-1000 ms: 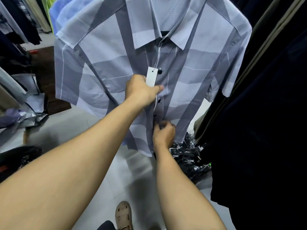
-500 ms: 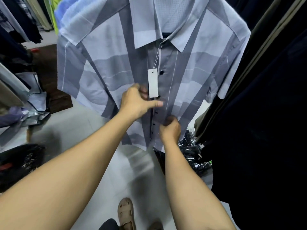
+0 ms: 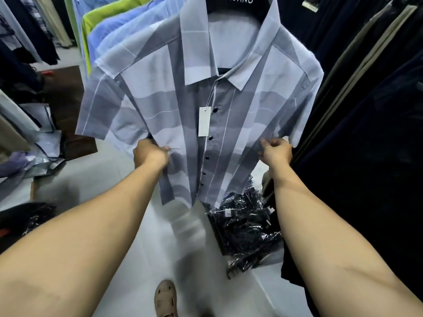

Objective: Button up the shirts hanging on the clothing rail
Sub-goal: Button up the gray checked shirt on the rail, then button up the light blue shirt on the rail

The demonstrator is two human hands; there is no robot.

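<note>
A short-sleeved shirt (image 3: 160, 97) in grey and pale blue blocks hangs in front of me on a dark hanger (image 3: 231, 3). Its placket is closed, with several dark buttons (image 3: 210, 138) in a row down the middle. A white paper tag (image 3: 204, 121) dangles beside the top buttons. My left hand (image 3: 150, 154) pinches the shirt's left side at waist height. My right hand (image 3: 275, 151) grips the fabric at the shirt's right side, level with the left hand. The two hands hold the front spread flat between them.
More shirts (image 3: 109, 26) in blue and green hang behind on the left. Dark garments (image 3: 366, 110) hang close on the right. A pile of black plastic-wrapped items (image 3: 245, 225) lies on the pale floor below the shirt. My sandalled foot (image 3: 166, 298) shows at the bottom.
Both hands have left the placket and moved apart to the shirt's two sides. The shirt now hangs spread and fully buttoned, and more of the hanger shows.
</note>
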